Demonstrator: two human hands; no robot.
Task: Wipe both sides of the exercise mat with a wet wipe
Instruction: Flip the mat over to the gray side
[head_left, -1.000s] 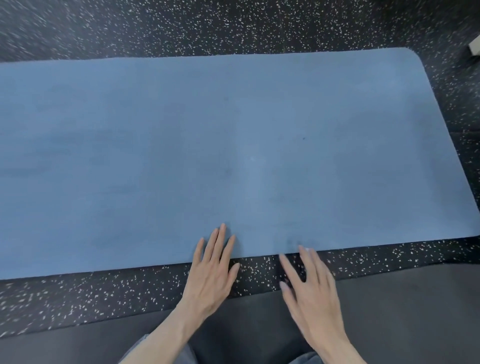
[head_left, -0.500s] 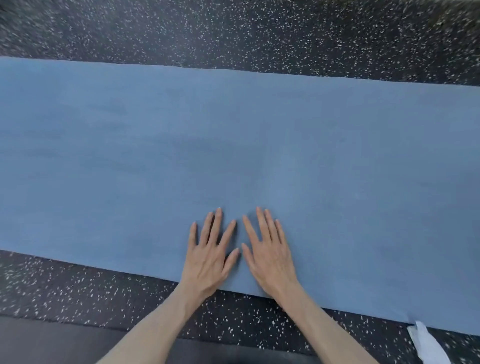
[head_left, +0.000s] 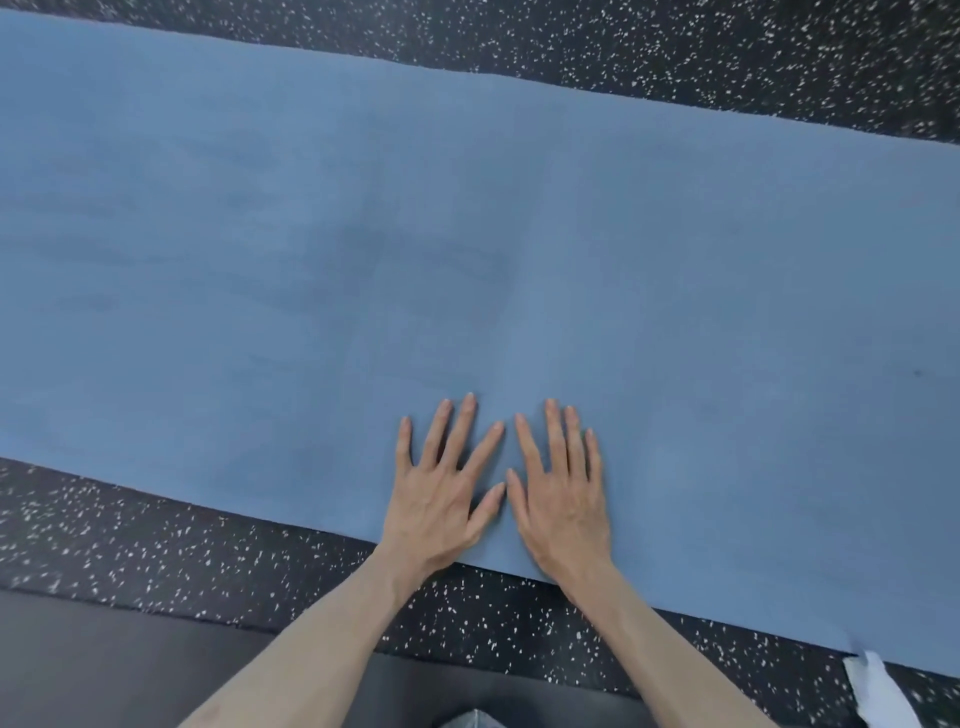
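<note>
The blue exercise mat (head_left: 519, 234) lies flat across the speckled black floor and fills most of the view. My left hand (head_left: 441, 493) and my right hand (head_left: 563, 493) press flat on the mat near its near edge, side by side, fingers spread and straight, thumbs almost touching. Neither hand holds anything. A white wet wipe (head_left: 878, 686) lies on the floor at the bottom right, just off the mat's near edge and partly cut off by the frame.
Black rubber flooring with white flecks (head_left: 156, 545) surrounds the mat. A smooth dark grey mat or pad (head_left: 130, 665) lies along the bottom under my arms. A bit of grey clothing (head_left: 467, 719) shows at the bottom middle.
Both hands have moved forward from the mat's near edge onto the mat, and the right hand has closed in beside the left. The view has swung left, bringing the wipe into sight.
</note>
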